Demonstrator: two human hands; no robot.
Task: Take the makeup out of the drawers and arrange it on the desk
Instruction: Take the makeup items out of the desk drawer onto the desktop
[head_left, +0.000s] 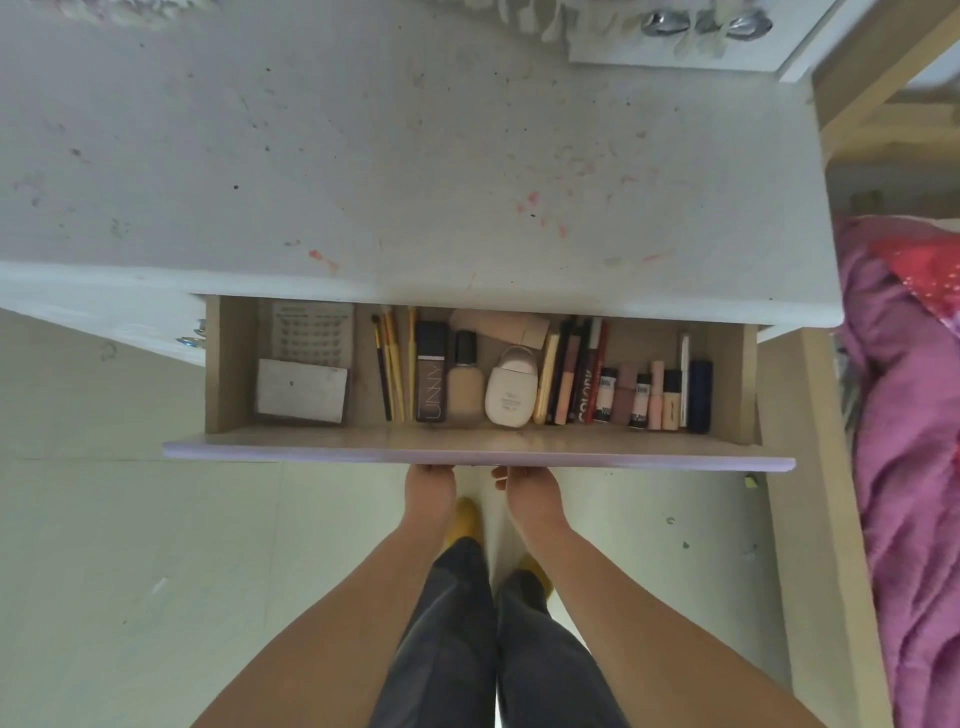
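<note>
Both hands reach under the front panel of the open wooden drawer (478, 453): the left hand (430, 486) and the right hand (527, 491) sit side by side near its middle, fingertips hidden beneath the lilac edge, so whether each grip is apart or clamped on the panel cannot be told. The makeup lies inside the drawer, just beyond the hands and above them in the view. From left: a flat grey rectangular case (301, 391), a sheet of false lashes (313, 332), thin yellow-handled brushes (392, 364), a dark rectangular bottle (430, 371), a beige foundation bottle (465, 387), a white rounded bottle (511, 389), then a row of small tubes and sticks (641, 395). The stained white bench (415, 156) spreads beyond the drawer.
</note>
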